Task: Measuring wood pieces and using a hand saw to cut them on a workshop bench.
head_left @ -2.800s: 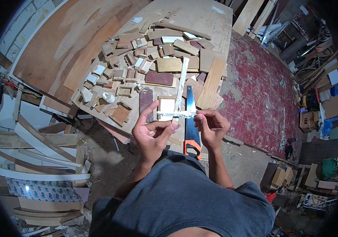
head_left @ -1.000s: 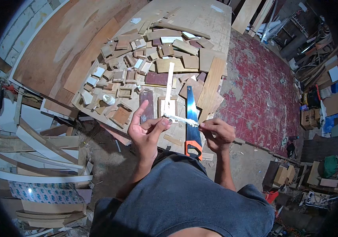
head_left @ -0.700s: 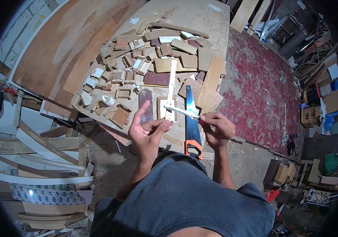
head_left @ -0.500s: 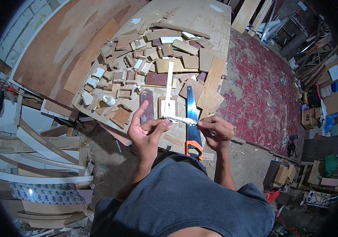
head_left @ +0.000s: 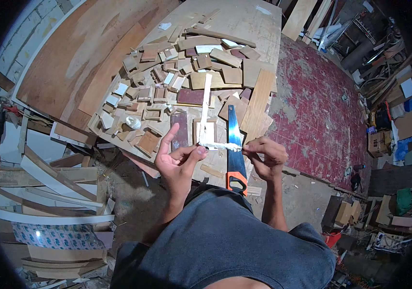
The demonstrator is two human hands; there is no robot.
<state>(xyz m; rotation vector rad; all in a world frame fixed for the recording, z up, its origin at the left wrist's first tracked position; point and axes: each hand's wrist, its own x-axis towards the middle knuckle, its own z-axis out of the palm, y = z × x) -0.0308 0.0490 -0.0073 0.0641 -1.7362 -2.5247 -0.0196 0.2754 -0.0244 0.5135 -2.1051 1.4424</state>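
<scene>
My left hand (head_left: 179,164) pinches the near end of an upright-running pale wooden strip (head_left: 207,91) between thumb and fingers, index finger raised. My right hand (head_left: 267,156) pinches the right end of a short stick (head_left: 222,146) covered in lumpy white material, which lies crosswise at the strip's near end. Under them on the wooden worktable (head_left: 244,21) are a small framed wooden piece (head_left: 211,129) and a handsaw (head_left: 233,125) with an orange and black handle (head_left: 237,176). A dark red board (head_left: 180,135) lies left of the framed piece.
Small wooden boxes (head_left: 153,113), offcuts and a round white item (head_left: 133,122) crowd the worktable. A large plywood sheet (head_left: 56,62) stands left, above scrap boards (head_left: 47,178). A worn red platform (head_left: 312,120) is at the right, with piled boxes and timber (head_left: 379,144) beyond.
Since the earliest frame, the long strip has shifted left and the crosswise stick slightly lower. My right hand has moved down and right; over the last second both hands have barely moved.
</scene>
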